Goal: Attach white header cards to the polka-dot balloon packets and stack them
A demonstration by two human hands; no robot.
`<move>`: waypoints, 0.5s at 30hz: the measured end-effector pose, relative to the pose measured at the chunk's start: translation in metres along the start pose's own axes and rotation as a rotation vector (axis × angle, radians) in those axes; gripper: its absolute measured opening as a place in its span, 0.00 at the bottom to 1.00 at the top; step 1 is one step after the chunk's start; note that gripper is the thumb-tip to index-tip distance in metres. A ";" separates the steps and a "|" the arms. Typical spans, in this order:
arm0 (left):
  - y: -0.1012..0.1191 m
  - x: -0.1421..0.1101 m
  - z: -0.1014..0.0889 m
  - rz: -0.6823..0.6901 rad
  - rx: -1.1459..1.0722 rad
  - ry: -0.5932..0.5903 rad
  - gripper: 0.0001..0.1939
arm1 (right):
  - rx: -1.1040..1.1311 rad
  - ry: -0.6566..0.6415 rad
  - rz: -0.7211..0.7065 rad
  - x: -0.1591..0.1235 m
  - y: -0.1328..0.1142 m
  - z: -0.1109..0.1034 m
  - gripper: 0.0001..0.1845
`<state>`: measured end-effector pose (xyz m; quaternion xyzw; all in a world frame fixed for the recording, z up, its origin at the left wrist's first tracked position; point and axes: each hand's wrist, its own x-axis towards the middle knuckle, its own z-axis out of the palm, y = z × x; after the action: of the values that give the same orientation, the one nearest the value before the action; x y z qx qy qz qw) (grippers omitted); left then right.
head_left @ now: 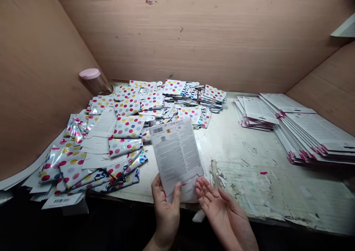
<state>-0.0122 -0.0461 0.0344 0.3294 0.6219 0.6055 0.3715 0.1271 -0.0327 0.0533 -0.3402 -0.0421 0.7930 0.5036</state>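
Observation:
My left hand (165, 206) pinches the lower edge of a white printed card (176, 153) with a barcode at its top left, holding it tilted above the table's front edge. My right hand (219, 206) lies palm up beside it, fingers spread, fingertips touching the card's lower right corner. Just left of the card spreads a big heap of polka-dot foil packets (129, 127), some folded flat, some shiny and crumpled.
Fanned stacks of white printed cards (302, 132) lie at the right. A pink-lidded clear jar (94, 81) stands at the back left corner. Plywood walls close in the worn, scratched table (249, 162) on three sides. Loose backing sheets (62, 201) hang over the front left edge.

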 end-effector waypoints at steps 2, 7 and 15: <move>0.000 0.000 0.000 -0.007 -0.014 -0.010 0.27 | 0.047 0.005 0.004 0.001 0.002 0.001 0.21; -0.006 0.005 0.006 -0.039 0.070 -0.045 0.28 | 0.142 0.070 0.004 0.008 0.007 0.012 0.13; -0.025 -0.009 -0.019 -0.192 -0.170 -0.573 0.34 | 0.081 0.175 -0.103 0.015 0.018 0.030 0.22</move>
<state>-0.0228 -0.0649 0.0094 0.3943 0.4672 0.5001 0.6133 0.0916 -0.0212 0.0617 -0.3846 0.0167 0.7345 0.5588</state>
